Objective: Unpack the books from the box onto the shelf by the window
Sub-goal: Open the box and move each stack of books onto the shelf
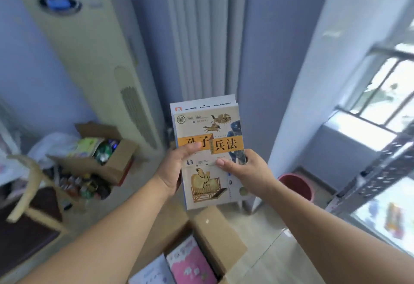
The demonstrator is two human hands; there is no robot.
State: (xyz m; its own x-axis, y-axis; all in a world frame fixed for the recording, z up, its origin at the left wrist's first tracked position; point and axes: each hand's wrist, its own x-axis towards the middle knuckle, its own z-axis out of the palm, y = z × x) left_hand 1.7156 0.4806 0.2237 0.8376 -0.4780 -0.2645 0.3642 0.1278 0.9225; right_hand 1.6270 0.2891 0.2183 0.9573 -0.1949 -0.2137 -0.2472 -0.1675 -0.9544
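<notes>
We hold a small stack of books (209,149) upright in the middle of the frame, its front cover facing us, with an orange title band and a seated figure drawn below. Our left hand (177,169) clasps the stack's left edge, thumb pressed on the cover; our right hand (244,171) clasps the right edge, thumb likewise flat on the cover, so both hands are closed around the stack. A second, white book shows behind the top edge of the front one. At the bottom centre the open box (215,236) sits on the floor, with a pink book (190,263) and a pale one inside. At the right edge we see the grey perforated shelf (378,171) beside the window (385,95). A tall air conditioner (89,59) stands at upper left, and a red bucket (295,185) sits at lower right of the stack.
</notes>
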